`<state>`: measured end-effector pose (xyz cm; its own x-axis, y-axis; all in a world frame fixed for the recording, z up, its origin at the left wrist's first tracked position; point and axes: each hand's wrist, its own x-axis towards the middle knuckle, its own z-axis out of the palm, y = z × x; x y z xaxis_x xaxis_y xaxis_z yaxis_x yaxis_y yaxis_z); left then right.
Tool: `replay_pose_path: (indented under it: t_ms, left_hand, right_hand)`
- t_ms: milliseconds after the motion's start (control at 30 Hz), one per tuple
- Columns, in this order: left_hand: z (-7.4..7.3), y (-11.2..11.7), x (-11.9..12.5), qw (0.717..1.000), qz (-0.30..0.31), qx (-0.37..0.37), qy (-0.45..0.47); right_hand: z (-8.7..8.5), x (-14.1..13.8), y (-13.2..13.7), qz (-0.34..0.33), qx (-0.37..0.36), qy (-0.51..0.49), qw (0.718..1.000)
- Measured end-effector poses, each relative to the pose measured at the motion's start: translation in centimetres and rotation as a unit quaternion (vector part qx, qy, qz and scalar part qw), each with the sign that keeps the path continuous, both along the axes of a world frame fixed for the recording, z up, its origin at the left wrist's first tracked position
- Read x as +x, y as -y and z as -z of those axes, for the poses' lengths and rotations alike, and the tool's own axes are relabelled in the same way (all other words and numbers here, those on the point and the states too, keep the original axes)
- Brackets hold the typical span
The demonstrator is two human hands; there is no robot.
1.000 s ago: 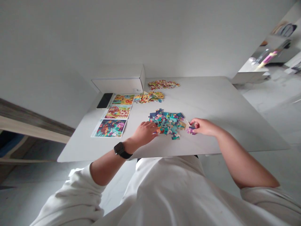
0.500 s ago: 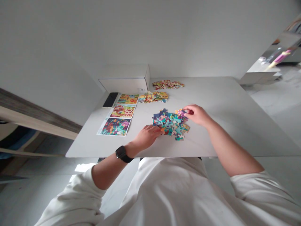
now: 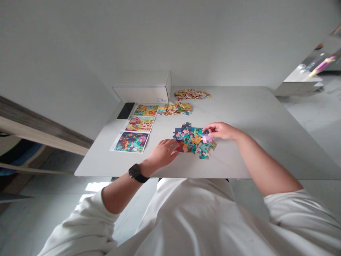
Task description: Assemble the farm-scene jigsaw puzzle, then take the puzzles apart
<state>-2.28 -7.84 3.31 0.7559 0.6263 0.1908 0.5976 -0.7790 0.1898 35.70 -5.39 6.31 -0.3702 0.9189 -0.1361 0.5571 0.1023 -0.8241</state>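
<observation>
A teal and purple cluster of jigsaw puzzle pieces [image 3: 193, 142] lies between my hands on the table. My right hand [image 3: 221, 130] is at its upper right, with thumb and fingertips closed on a purple puzzle piece [image 3: 206, 138]. An orange piece [image 3: 196, 139] sits just left of that one, on top of the cluster. At the left side my left hand [image 3: 165, 151] rests palm down, fingers stretched and thumb apart. Its fingertips touch the dark reddish pieces [image 3: 183, 146] on the edge.
Three picture sheets, the nearest a dark one [image 3: 131, 142], lie left beside a black phone [image 3: 126, 111]. Farther back are a yellow heap of pieces [image 3: 176, 108], a reddish heap [image 3: 191, 94] and a white box [image 3: 142, 93] against the wall.
My right hand has moved toward me, bringing the orange and purple pieces from the cluster's upper edge to over its middle. My left hand has drawn back slightly left, uncovering reddish pieces.
</observation>
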Motion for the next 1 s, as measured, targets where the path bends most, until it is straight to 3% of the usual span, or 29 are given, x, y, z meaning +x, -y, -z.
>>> replay_pose_path:
  t_ms: [133, 200, 267, 367, 600, 733, 833, 1000]
  left_hand:
    - [-0.3, 0.0, -0.2, 0.999, -0.034, 0.018, -0.016]
    - [-0.5, -0.2, -0.2, 0.998, -0.054, 0.02, -0.021]
    - [-0.8, -0.4, -0.2, 0.997, -0.07, 0.013, -0.027]
    - [-1.1, -0.8, 0.0, 0.996, -0.08, -0.006, -0.045]
    - [-1.2, -1.0, 0.7, 0.995, -0.08, -0.044, -0.045]
    - [-1.1, -1.0, 0.7, 0.995, -0.081, -0.049, -0.038]
    - [-1.2, -1.0, 0.7, 0.996, -0.073, -0.032, -0.033]
    - [-1.8, -1.1, 0.8, 0.998, -0.044, -0.031, -0.04]
  right_hand:
    - [0.8, -1.0, 0.0, 0.076, 0.143, 0.117, 0.98]
    - [1.1, -2.5, 0.2, 0.041, 0.188, 0.17, 0.967]
    - [1.3, -4.2, 0.4, -0.013, 0.199, 0.213, 0.957]
    - [1.4, -6.0, 0.5, -0.039, 0.205, 0.258, 0.943]
    - [0.0, -5.5, 0.2, -0.02, 0.221, 0.182, 0.958]
    - [0.3, -5.2, 0.8, 0.042, 0.289, 0.211, 0.933]
    - [1.2, -5.8, 2.0, 0.024, 0.302, 0.242, 0.922]
    - [2.0, -8.7, 4.8, -0.032, 0.307, 0.214, 0.927]
